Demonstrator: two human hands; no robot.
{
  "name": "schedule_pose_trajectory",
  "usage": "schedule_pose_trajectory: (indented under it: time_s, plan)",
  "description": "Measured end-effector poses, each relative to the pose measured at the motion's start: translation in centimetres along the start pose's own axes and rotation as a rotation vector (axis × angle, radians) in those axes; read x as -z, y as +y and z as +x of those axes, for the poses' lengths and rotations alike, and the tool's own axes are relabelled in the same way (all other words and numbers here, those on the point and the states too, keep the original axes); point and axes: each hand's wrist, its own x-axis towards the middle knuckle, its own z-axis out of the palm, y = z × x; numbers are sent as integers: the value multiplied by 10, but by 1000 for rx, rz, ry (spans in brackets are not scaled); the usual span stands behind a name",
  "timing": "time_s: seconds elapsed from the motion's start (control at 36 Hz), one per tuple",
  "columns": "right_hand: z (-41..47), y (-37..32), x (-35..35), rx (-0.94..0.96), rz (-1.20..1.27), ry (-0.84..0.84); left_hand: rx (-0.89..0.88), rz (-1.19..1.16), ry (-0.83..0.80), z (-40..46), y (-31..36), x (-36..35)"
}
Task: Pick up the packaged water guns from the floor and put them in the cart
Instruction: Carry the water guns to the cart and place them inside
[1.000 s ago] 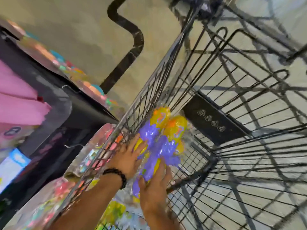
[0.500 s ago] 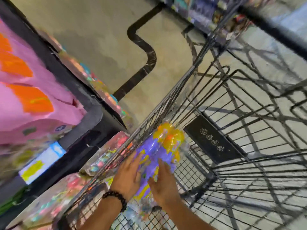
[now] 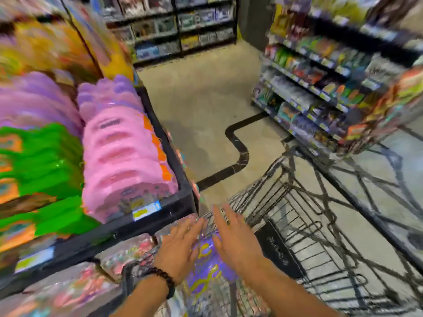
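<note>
A purple and yellow packaged water gun (image 3: 207, 268) lies inside the black wire cart (image 3: 304, 227), at its near left corner. My left hand (image 3: 180, 248), with a dark bead bracelet at the wrist, hovers over the package with fingers spread and straight. My right hand (image 3: 235, 239) is spread the same way just right of it, above the package. Neither hand grips anything. The frame is blurred, so whether the fingers touch the package is unclear.
A black shelf (image 3: 160, 216) on the left holds pink and green packaged toys, and more packages hang below it beside the cart. Stocked shelves (image 3: 325, 92) line the right side and the far end. Beige floor with a black inlaid line (image 3: 238, 154) lies ahead.
Both hands have let go of the water gun package and opened above it. The view has tilted up from the cart to the aisle.
</note>
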Motion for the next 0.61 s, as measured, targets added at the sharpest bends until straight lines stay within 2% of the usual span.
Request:
schedule_pose_trajectory:
  time_s: [0.08, 0.31, 0.61]
  plan:
    - [-21, -8, 32, 117, -29, 40, 34, 53, 129, -32, 34, 46]
    - [-80, -60, 80, 431, -73, 140, 277, 206, 298, -149, 92, 120]
    - [-178, -232, 83, 863, -112, 104, 686, 280, 555, -398, 91, 187]
